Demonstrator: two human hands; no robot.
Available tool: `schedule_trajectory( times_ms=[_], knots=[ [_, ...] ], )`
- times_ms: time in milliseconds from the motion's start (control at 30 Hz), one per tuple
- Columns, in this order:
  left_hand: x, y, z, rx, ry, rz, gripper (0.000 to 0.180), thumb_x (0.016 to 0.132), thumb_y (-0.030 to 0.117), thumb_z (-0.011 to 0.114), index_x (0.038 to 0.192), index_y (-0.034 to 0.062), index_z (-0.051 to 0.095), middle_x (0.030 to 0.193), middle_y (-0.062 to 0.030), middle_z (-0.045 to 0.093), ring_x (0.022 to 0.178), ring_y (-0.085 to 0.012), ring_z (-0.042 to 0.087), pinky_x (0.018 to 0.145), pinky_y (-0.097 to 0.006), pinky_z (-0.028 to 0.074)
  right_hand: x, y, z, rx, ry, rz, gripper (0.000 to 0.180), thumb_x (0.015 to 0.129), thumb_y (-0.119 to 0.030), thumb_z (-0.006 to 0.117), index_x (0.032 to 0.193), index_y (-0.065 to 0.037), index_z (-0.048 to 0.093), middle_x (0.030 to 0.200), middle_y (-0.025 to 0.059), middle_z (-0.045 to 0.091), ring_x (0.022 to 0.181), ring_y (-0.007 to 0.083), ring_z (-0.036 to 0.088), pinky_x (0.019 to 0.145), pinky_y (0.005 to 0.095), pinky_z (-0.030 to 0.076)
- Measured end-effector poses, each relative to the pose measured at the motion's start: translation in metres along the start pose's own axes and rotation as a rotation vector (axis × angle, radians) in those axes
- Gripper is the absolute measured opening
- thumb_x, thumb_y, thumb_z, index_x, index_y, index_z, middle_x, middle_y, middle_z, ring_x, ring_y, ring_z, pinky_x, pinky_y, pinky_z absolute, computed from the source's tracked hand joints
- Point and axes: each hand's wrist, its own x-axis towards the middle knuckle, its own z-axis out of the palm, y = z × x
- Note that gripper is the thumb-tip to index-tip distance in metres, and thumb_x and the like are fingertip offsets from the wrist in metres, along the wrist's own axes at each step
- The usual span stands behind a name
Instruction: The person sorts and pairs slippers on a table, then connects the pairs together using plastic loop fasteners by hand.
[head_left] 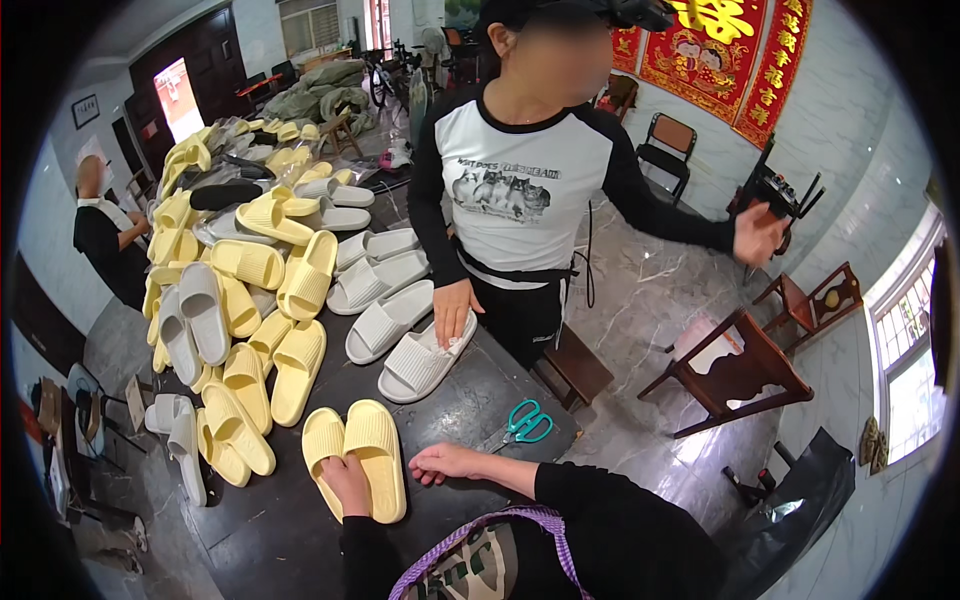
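Note:
My left hand [349,484] rests on the heel end of a pair of yellow slippers [355,455] lying side by side on the dark table [470,395]. My right hand [447,462] lies flat on the table just right of the pair, fingers loosely apart, holding nothing. Teal-handled scissors [524,423] lie on the table a little beyond my right hand. Across the table a person in a white and black shirt presses one hand [455,312] on a grey slipper [425,360].
Several yellow slippers [270,290] and grey slippers [375,275] are heaped over the left and far part of the table. Another person [105,240] stands at far left. Wooden chairs [735,370] stand on the marble floor to the right. A low stool [575,365] sits beside the table.

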Motion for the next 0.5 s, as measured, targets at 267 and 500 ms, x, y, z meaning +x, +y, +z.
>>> schedule_trajectory(
  times_ms=[267, 500],
  knots=[
    [-0.006, -0.006, 0.011, 0.136, 0.030, 0.071, 0.018, 0.077, 0.010, 0.057, 0.073, -0.0070, 0.053, 0.086, -0.0245, 0.052, 0.078, -0.0436, 0.049, 0.069, -0.051, 0.037, -0.011, 0.002, 0.007, -0.058, -0.039, -0.022, 0.035, 0.095, -0.028, 0.043, 0.118, -0.004, 0.054, 0.100, 0.0019, 0.062, 0.084, 0.0105, 0.060, 0.070, 0.0248, 0.048],
    [-0.008, 0.008, 0.013, 0.218, 0.032, 0.096, 0.018, 0.079, 0.012, 0.056, 0.077, -0.0058, 0.054, 0.089, -0.0240, 0.052, 0.080, -0.0430, 0.049, 0.070, -0.050, 0.038, -0.025, 0.015, 0.015, -0.094, -0.062, -0.021, 0.034, 0.095, -0.028, 0.044, 0.118, -0.005, 0.054, 0.099, 0.0015, 0.062, 0.084, 0.0101, 0.059, 0.071, 0.0247, 0.047]
  ],
)
